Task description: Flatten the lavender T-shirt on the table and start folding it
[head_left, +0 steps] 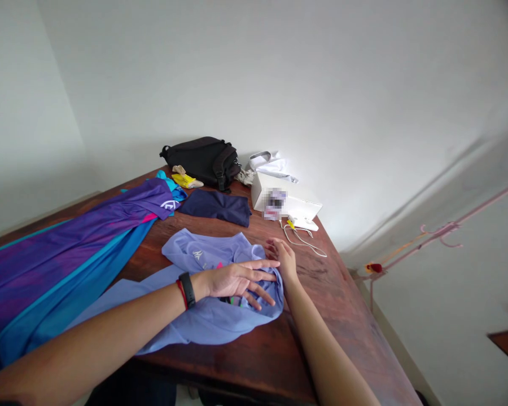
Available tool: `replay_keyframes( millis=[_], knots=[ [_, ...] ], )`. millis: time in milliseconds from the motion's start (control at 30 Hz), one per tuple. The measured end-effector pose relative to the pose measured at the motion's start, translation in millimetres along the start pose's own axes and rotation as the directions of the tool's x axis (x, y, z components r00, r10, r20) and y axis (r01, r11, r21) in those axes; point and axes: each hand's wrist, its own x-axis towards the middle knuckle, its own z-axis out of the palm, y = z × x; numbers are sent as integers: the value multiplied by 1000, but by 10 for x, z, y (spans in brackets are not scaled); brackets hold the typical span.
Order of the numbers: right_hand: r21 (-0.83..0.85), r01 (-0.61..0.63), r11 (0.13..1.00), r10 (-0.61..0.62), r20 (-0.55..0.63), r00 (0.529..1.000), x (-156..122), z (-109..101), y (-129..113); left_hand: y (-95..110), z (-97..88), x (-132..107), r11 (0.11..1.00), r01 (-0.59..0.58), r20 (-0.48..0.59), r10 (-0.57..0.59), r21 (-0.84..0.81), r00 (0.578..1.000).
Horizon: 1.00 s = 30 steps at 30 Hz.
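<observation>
Lavender shirt (207,321) crumpled on a wooden table (342,332), left hand (232,282) open palm-down upon it, right hand (283,260) loose at its edge, neither grasping, print partly hidden by folds

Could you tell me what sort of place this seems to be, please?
Probably a plain room in a home: a lilac garment lies spread on a dark wooden table, beside a black backpack and a white box with a white cable, against bare white walls.
</observation>
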Motion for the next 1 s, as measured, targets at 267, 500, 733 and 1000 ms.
replay_keyframes(
  millis=[267, 500, 733, 1000],
  knots=[
    [-111, 56, 992, -30, 220, 975, -95, 23, -49, -5, -2, 27, 990, -142, -44, 142, -3, 989],
    [-247, 178, 953, -73, 382, 921, -160, 43, -31, 263, -206, 18, 860, -330, -583, 508, 390, 634],
    [-293, 181, 939, -47, 411, 911, -157, 51, -21, 19, -422, 46, 259, 245, -357, 659, 934, 662],
    [-35, 183, 983, -178, 123, 976, -94, -29, -113, -26, -307, 15, 153, 343, -371, 509, 927, 777]
  ],
)
